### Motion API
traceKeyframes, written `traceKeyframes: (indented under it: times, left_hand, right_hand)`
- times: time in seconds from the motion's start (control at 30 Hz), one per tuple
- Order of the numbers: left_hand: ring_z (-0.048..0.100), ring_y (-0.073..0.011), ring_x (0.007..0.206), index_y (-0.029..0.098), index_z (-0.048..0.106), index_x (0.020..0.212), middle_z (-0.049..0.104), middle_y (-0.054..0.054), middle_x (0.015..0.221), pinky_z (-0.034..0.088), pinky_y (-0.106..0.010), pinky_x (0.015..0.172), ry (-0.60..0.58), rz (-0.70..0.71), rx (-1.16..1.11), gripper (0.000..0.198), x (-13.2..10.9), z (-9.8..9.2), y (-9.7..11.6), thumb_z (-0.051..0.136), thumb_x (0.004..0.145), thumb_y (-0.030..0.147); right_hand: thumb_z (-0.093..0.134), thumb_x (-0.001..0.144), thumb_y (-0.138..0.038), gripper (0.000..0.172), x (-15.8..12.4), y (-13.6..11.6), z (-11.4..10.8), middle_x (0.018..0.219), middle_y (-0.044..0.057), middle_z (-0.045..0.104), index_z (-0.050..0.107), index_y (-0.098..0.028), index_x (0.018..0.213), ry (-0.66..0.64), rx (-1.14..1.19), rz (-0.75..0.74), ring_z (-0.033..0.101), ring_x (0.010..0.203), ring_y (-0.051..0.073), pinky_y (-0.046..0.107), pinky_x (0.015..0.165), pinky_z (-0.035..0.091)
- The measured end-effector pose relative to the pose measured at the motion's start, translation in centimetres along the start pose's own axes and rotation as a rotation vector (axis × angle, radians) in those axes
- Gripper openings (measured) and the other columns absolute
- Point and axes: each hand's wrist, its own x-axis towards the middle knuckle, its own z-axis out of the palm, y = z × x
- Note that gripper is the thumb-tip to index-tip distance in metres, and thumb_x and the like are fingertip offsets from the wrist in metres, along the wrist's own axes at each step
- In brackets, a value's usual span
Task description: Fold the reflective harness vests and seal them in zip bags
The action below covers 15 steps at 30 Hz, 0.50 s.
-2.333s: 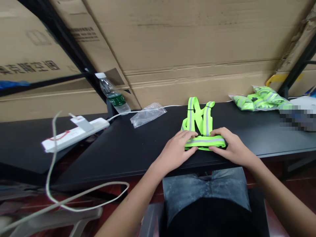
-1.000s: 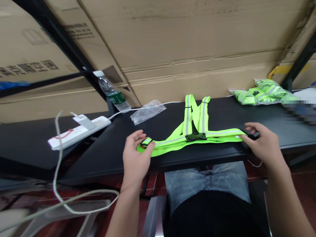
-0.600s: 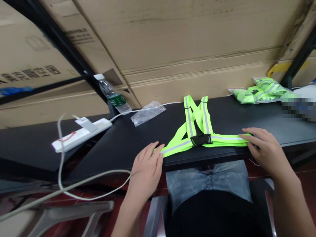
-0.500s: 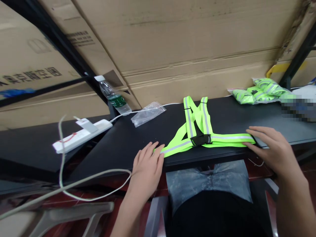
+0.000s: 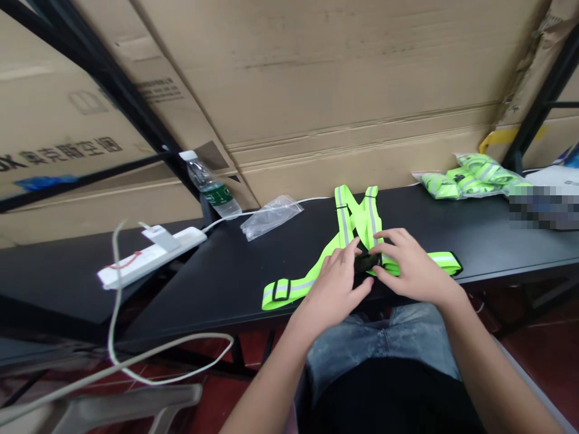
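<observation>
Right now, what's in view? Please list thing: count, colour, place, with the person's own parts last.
Vest: 1, yellow-green, on table
Buckle: 1, black, between hands
Packed straps: several bags, yellow-green, back right
Plastic bag: 1, clear, back, left of vest
Bottle: 1, clear, green label, back left
Power strip: 1, white, left
Plug: 1, white, on strip
Cable: count unclear, white, left
Table: at least 1, black, centre
Cardboard: several pieces, brown, behind
Frame: bars, black, both sides
Blurred item: unclear, far right
Trousers: 1 pair, blue-grey, below table edge
Left hand: 1, bare, at buckle
Right hand: 1, bare, at buckle
</observation>
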Motion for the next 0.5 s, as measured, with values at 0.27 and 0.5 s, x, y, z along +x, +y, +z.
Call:
traceKeyframes:
  times: [0.27, 0.5]
  left_hand:
    - [0.047, -0.0284, 0.127, 0.021, 0.04, 0.142, 0.056, -0.01, 0.137, 0.041, -0.047, 0.11, 0.028, 0.038, -0.008, 0.049, -0.1, 0.6, -0.7, 0.054, 0.096, 0.028]
    - [0.043, -0.0273, 0.13, 0.02, 0.043, 0.143, 0.055, -0.008, 0.141, 0.039, -0.047, 0.112, 0.003, 0.09, -0.008, 0.046, -0.2, 0.4, -0.6, 0.051, 0.097, 0.025]
  right_hand:
    - [0.063, 0.081, -0.022, 0.018, 0.7, 1.1, 1.6, 0.12, 0.009, 0.066, 0.06, -0.022, 0.099, -0.092, 0.105, 0.03, 0.055, 0.119, 0.029, 0.05, 0.102, 0.044]
    - [0.067, 0.08, -0.028, 0.016, 0.5, 1.4, 1.4, 0.127, 0.008, 0.067, 0.063, -0.024, 0.094, -0.083, 0.206, 0.048, 0.054, 0.126, 0.027, 0.05, 0.107, 0.039]
